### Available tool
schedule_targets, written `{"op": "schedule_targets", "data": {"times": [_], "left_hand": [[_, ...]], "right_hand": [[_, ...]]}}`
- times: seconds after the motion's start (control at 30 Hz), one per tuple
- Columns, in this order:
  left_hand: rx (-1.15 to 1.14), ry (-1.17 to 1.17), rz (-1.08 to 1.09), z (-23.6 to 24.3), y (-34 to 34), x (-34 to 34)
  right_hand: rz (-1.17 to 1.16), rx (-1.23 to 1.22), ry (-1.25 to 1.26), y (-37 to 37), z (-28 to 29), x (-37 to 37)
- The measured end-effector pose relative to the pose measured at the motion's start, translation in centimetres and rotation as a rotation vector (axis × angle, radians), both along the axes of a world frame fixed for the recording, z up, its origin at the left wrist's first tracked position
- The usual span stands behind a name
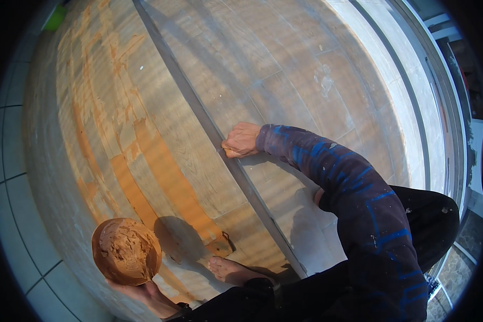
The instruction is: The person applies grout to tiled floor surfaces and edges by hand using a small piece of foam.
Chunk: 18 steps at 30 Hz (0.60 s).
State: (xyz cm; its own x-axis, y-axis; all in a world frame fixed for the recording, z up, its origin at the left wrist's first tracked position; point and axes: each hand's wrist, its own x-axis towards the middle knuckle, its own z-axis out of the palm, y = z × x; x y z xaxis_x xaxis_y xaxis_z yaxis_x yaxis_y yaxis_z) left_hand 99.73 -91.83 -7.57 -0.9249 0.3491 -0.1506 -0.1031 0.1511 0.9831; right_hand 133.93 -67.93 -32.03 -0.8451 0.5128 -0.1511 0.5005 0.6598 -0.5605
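Tilted in my left hand (147,295) is a round bowl (127,252) of thick orange-brown filler paste. The fingers cup it from below and the near side. My right hand (241,140) is closed in a fist over the long grey strip (204,104) that crosses the wood-look floor. An orange-brown smear shows at its fingertips; anything inside the fingers is hidden. Bands of orange filler (172,182) cover parts of the floor left of the strip. A small dark-edged piece (225,244) lies at the near end of one band, its kind unclear.
My bare foot (228,270) rests on the floor beside the filler band. Pale tiles (24,231) border the left side. A window or door frame (445,86) runs down the right. A green object (55,17) stands at the far left.
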Motion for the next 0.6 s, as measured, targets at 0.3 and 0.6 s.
{"op": "schedule_targets", "data": {"times": [0.3,0.6], "left_hand": [[-0.064,0.040,0.143,-1.3,6.5,-0.2],[0.092,-0.163,0.006,-9.2,4.2,-17.9]], "right_hand": [[-0.009,-0.421,0.368,3.4,-7.8,-5.0],[0.016,-0.287,0.075,7.8,-9.4,-12.0]]}}
